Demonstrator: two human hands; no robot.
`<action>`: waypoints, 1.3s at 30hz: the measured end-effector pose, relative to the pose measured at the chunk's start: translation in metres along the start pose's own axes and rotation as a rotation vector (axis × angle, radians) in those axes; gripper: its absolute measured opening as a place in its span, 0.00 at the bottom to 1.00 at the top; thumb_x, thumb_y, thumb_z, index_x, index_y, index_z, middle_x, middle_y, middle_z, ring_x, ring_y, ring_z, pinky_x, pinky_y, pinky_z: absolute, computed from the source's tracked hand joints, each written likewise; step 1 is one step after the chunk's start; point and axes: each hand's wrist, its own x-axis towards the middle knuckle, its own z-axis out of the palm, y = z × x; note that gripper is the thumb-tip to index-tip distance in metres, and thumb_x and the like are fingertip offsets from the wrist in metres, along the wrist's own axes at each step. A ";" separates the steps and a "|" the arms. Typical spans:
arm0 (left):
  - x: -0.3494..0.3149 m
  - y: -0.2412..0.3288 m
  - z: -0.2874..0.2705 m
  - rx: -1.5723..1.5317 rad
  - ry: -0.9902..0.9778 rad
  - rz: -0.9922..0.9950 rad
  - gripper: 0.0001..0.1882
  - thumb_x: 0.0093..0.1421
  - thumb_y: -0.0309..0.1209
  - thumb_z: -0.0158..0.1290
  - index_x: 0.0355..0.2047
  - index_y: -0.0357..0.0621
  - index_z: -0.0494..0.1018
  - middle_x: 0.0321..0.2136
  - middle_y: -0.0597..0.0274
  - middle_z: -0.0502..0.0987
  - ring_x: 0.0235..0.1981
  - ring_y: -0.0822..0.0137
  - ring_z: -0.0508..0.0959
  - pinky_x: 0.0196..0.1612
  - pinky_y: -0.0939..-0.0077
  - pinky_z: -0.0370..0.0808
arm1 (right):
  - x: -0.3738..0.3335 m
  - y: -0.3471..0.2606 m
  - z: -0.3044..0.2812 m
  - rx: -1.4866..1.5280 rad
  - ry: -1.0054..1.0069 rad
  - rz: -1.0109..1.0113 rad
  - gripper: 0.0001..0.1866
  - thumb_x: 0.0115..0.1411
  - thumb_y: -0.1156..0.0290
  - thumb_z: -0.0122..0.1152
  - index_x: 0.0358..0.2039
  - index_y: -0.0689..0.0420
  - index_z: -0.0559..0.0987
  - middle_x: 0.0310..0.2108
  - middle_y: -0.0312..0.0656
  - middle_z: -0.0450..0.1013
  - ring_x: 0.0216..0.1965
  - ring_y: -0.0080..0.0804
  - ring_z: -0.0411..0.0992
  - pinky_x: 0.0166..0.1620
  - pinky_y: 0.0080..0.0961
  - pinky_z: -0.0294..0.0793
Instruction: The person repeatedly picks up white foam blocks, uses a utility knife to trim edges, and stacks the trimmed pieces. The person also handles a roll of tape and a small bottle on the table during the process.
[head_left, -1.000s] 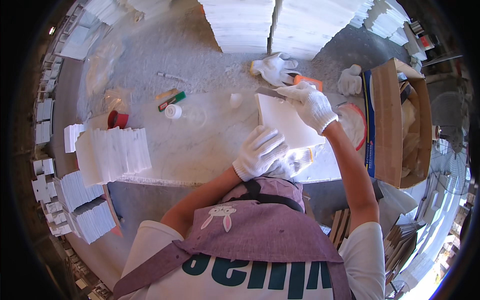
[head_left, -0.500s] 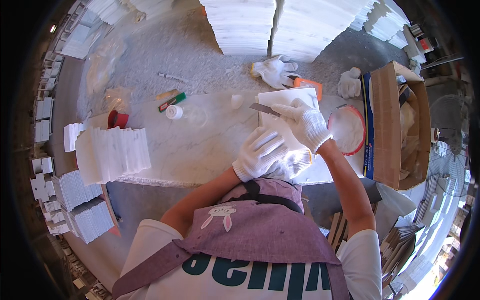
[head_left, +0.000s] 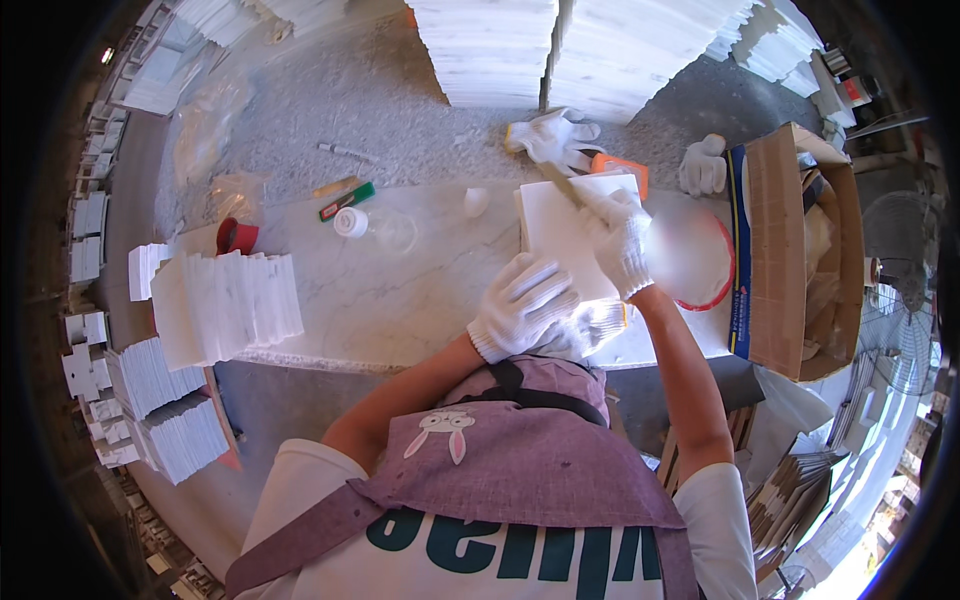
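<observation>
A white stone tile [head_left: 565, 232] lies at the near edge of the bench in front of me, apparently on top of another. My right hand [head_left: 622, 240], in a white knitted glove, is closed round a flat metal blade [head_left: 562, 185], which slants up and left over the tile's far part and is smeared by motion. My left hand [head_left: 523, 305], gloved too, rests with fingers stretched at the tile's near left side. Beside it, against my apron, is a bunched white knitted thing [head_left: 590, 330] with a yellow edge, partly hidden.
A red-rimmed round tub of white material [head_left: 728, 265] and a cardboard box [head_left: 785, 255] stand at right. Loose gloves [head_left: 555, 138] lie beyond the tile near an orange object [head_left: 622, 172]. Tile stacks [head_left: 225, 310] stand left; a clear bottle [head_left: 392, 232] and green box [head_left: 347, 202] are mid-left.
The blade has swung from pointing left to pointing up and left, as my right hand turned and shifted slightly. My left hand stays in place.
</observation>
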 end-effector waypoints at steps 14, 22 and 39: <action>0.007 0.001 -0.002 -0.001 0.026 0.019 0.17 0.47 0.31 0.64 0.41 0.53 0.82 0.48 0.62 0.77 0.53 0.54 0.75 0.51 0.50 0.75 | 0.003 -0.006 0.001 -0.019 0.084 -0.018 0.19 0.59 0.76 0.56 0.50 0.53 0.82 0.31 0.47 0.75 0.37 0.43 0.72 0.43 0.34 0.72; 0.004 0.000 0.000 0.015 0.033 0.021 0.17 0.49 0.32 0.64 0.42 0.52 0.82 0.48 0.62 0.77 0.53 0.55 0.76 0.52 0.49 0.75 | 0.007 -0.004 0.002 -0.034 0.081 0.003 0.19 0.59 0.75 0.55 0.50 0.48 0.83 0.31 0.46 0.75 0.40 0.44 0.71 0.45 0.35 0.71; 0.000 -0.001 0.004 0.020 0.032 0.005 0.17 0.49 0.32 0.63 0.42 0.54 0.83 0.48 0.63 0.78 0.53 0.57 0.76 0.54 0.51 0.74 | 0.006 -0.004 -0.012 -0.046 -0.131 -0.104 0.21 0.57 0.71 0.57 0.51 0.40 0.81 0.36 0.45 0.74 0.42 0.48 0.71 0.45 0.39 0.73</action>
